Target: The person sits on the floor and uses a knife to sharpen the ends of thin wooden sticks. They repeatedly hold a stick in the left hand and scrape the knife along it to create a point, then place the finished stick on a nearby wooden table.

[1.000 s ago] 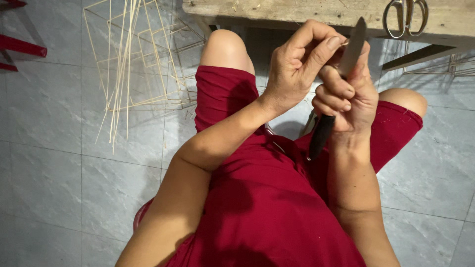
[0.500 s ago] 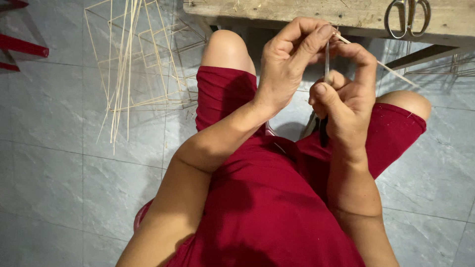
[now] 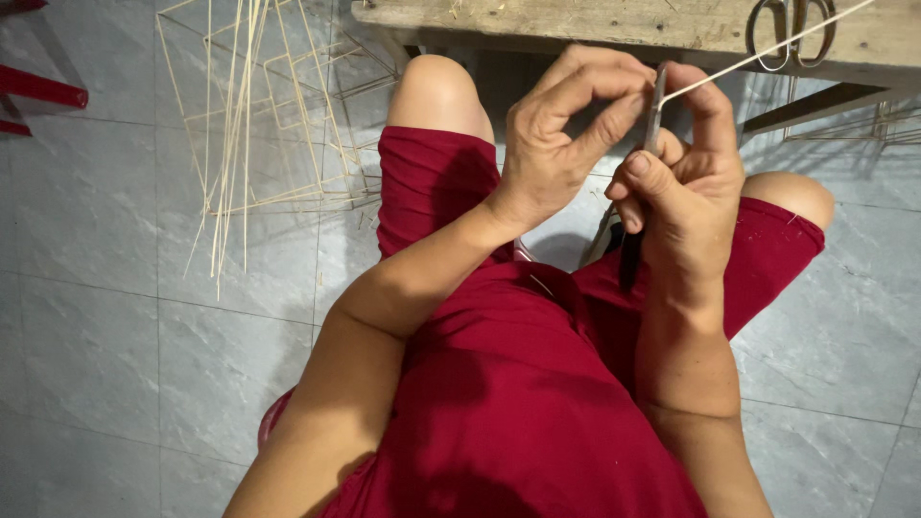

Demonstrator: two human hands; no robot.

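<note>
A thin pale bamboo strip (image 3: 767, 46) runs from between the two hands up and out to the right, crossing in front of the wooden desk (image 3: 595, 24). Its near end meets the edge of a knife blade (image 3: 655, 113), which stands nearly upright between the hands, above the person's lap. The right hand (image 3: 686, 187) is clenched around the knife, the forefinger hooked over the top by the blade and the dark handle (image 3: 628, 254) poking out below the fist. The left hand (image 3: 561, 134) is curled, its fingertips pinched against the blade and strip; I cannot tell exactly how it grips the strip's end.

Below, the person sits in red shorts (image 3: 441, 177) and a red top, both knees bare. On the desk's edge at upper right lies a pair of metal scissors (image 3: 791, 29). On the grey tiled floor (image 3: 96, 326) to the left stands a frame of thin bamboo sticks (image 3: 259, 115), with loose sticks leaning against it. A red bar (image 3: 38, 86) shows at the far left edge. No packages, labels or signs are in sight.
</note>
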